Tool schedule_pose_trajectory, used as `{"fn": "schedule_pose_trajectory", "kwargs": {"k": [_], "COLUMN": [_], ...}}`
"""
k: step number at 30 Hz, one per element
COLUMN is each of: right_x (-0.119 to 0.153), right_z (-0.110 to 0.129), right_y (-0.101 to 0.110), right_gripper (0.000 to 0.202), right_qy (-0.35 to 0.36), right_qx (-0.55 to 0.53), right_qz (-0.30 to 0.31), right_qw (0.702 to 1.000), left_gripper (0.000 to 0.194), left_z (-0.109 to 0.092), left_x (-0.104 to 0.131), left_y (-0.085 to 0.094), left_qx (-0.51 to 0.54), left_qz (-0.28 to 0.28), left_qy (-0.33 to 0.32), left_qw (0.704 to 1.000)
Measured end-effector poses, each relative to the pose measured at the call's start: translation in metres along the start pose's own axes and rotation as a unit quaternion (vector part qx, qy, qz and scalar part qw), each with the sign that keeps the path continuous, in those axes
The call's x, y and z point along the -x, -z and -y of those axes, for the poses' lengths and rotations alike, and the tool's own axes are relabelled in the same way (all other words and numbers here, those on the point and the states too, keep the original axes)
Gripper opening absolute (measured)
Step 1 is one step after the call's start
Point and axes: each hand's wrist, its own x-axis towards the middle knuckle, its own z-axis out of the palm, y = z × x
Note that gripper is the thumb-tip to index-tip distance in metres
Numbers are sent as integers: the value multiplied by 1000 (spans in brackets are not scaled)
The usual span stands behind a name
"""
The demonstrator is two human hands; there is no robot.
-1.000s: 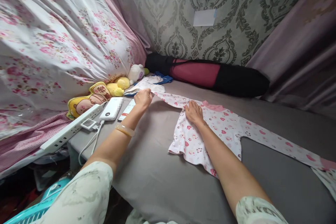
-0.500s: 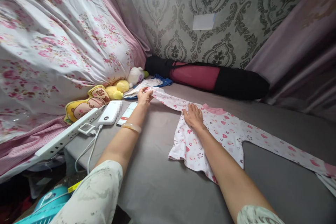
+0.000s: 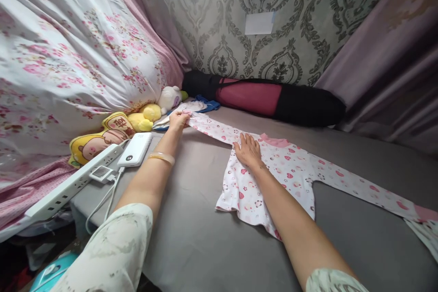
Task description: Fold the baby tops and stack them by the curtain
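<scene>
A white long-sleeved child's shirt (image 3: 290,178) with pink hearts and a pink collar lies spread on the grey sheet (image 3: 191,237). My left hand (image 3: 179,120) is closed on the cuff end of its left-hand sleeve, which stretches out from the shoulder. Flat on the shirt, near where that sleeve joins the body, rests my right hand (image 3: 249,149) with its fingers extended. The other sleeve reaches toward the right edge of the view, ending in a pink cuff.
A black and red long bag (image 3: 249,98) lies along the wall. To the left are plush toys (image 3: 140,121), a yellow cushion (image 3: 92,146), a white power bank (image 3: 135,149) and a power strip (image 3: 75,181) with cables. Folded blue and white cloth (image 3: 198,106) lies behind my left hand.
The whole view has shifted slightly, with things sitting further left in the picture. My left hand has pulled the sleeve a little straighter; my right hand stays on the shirt.
</scene>
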Motion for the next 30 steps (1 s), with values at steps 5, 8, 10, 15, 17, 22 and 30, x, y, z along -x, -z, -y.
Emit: {"fn": "schedule_pose_trajectory", "kwargs": {"k": [5,8,10,15,17,22,30], "right_x": [1,2,2,2,2,2,2], "right_z": [0,0,0,1,1,1,0], "right_y": [1,1,1,1,1,0,0], "right_gripper": [67,70,71,70,70,70,64], "right_qy": [1,1,1,3,1,2,7], "right_qx": [-4,-6,-2,16,16,11,12], "right_qz": [9,6,4,5,8,2,-4], "right_qw": [1000,1000,1000,1000,1000,1000,1000], "left_gripper": [24,34,42,39,33,28,40], "left_z": [10,11,11,10,9,6,42], "left_x": [-6,-2,4,15,16,27,109], "left_y": [0,-3,-6,-7,-7,-24,-122], "left_qx": [-288,-393,-438,-499,-499,-425,-432], "left_qz": [-54,-34,-25,-24,-34,-19,298], "left_qy": [-125,-134,-116,-78,-93,-225,-310], "left_qw": [948,909,891,863,861,877,793]}}
